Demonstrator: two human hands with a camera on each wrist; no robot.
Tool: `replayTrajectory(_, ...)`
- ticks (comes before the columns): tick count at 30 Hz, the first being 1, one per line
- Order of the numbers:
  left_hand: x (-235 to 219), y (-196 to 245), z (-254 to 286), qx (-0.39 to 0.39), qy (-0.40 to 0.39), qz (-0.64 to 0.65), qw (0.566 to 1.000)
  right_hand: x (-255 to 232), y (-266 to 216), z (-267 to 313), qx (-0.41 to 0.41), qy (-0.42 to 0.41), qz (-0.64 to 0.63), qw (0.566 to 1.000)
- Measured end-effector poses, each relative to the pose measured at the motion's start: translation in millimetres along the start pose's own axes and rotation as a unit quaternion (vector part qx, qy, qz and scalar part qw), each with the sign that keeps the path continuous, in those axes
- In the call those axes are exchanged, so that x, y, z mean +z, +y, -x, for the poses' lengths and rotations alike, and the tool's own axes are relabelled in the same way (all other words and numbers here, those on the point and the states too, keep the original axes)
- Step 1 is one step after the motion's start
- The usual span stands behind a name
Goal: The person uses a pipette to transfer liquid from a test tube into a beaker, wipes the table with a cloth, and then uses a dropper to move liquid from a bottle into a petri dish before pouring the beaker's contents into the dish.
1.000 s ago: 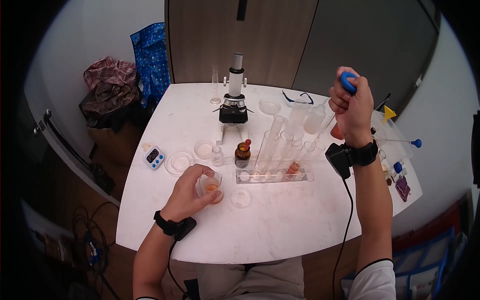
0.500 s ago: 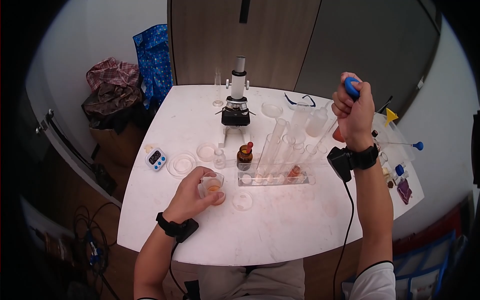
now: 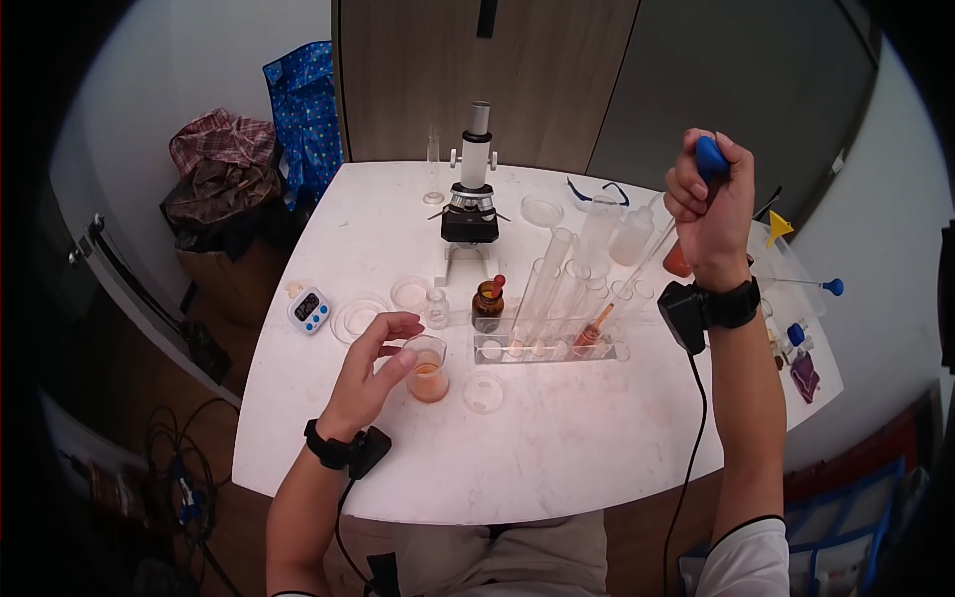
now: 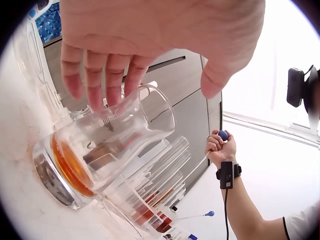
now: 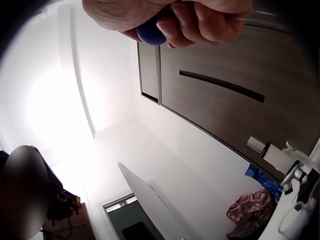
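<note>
A glass beaker (image 3: pixel 428 380) with a little orange liquid stands on the white table. My left hand (image 3: pixel 370 373) is beside it, fingers loosely extended and thumb apart; in the left wrist view, the fingertips (image 4: pixel 95 97) overlap the beaker's upper wall. My right hand (image 3: pixel 711 204), raised high at the right, grips the blue rubber bulb (image 3: pixel 711 157) of a long glass pipette (image 3: pixel 637 269). The pipette slants down to a test tube holding red-orange liquid (image 3: pixel 589 338) in the clear rack (image 3: pixel 552 356). In the right wrist view, fingers curl around the bulb (image 5: pixel 151 34).
A brown bottle (image 3: pixel 487 306) with a red-topped dropper stands left of the rack's tubes. Behind are a microscope (image 3: pixel 470 214), safety glasses (image 3: pixel 599 195) and a plastic bottle (image 3: pixel 632 239). A timer (image 3: pixel 309 309) and petri dishes (image 3: pixel 360 320) lie left; a yellow funnel (image 3: pixel 779 229) is right.
My left hand has let go of the beaker and drawn slightly away to the left. My right hand keeps its grip on the bulb; orange now shows in the pipette's lower part.
</note>
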State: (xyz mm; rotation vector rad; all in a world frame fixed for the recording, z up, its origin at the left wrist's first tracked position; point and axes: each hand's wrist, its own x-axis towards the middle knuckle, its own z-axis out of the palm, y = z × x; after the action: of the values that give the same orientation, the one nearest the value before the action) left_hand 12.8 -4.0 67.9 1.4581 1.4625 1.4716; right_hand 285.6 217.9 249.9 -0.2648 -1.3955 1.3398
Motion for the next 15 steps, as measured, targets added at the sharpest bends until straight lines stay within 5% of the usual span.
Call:
replayTrajectory(6, -6, -22, -7, 0.031, 0.170, 0.076, 0.982, 1, -9, -3, 0.002, -0.003, -0.020, 1.000)
replayTrajectory(13, -16, -30, -1, -0.022, 0.146, 0.036, 0.988, -1, -18, -4, -0.023, -0.002, -0.002, 1.000)
replayTrajectory(15, -3, -22, -7, 0.048, 0.211, 0.047, 0.975, -1, -18, -4, -0.025, -0.001, 0.004, 1.000)
